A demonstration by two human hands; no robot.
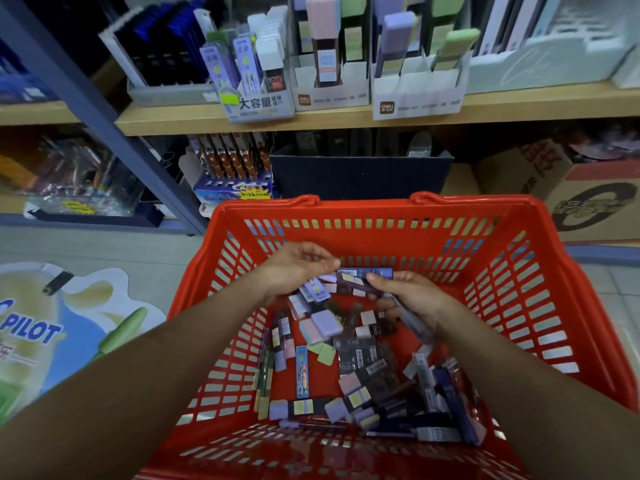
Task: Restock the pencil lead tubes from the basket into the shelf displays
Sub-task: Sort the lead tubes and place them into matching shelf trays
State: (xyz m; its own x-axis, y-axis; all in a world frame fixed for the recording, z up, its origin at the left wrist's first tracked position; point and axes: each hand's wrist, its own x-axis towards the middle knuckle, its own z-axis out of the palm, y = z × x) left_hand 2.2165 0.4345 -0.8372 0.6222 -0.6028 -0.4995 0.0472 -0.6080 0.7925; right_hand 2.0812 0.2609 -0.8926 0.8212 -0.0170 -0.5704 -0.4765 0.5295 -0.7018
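Both of my hands are down inside a red plastic basket [540,258] that holds several loose pencil lead tubes [349,372] in purple, pink, green, dark and blue. My right hand [412,299] grips a small bunch of tubes, one dark blue tube [367,273] sticking out toward the left. My left hand [298,268] pinches the end of that bunch with its fingertips, and a lilac tube [315,291] lies just under it. Above, on the wooden shelf [346,121], stand white cardboard displays [415,95] with a few pastel-capped tubes upright in their slots.
A grey tray of dark blue packs [162,64] stands at the shelf's left, beside a display with a green tag [256,98]. Below are a dark box [360,174], pen boxes [235,181] and a cardboard carton [588,199]. A slanted grey shelf post [104,116] crosses the left.
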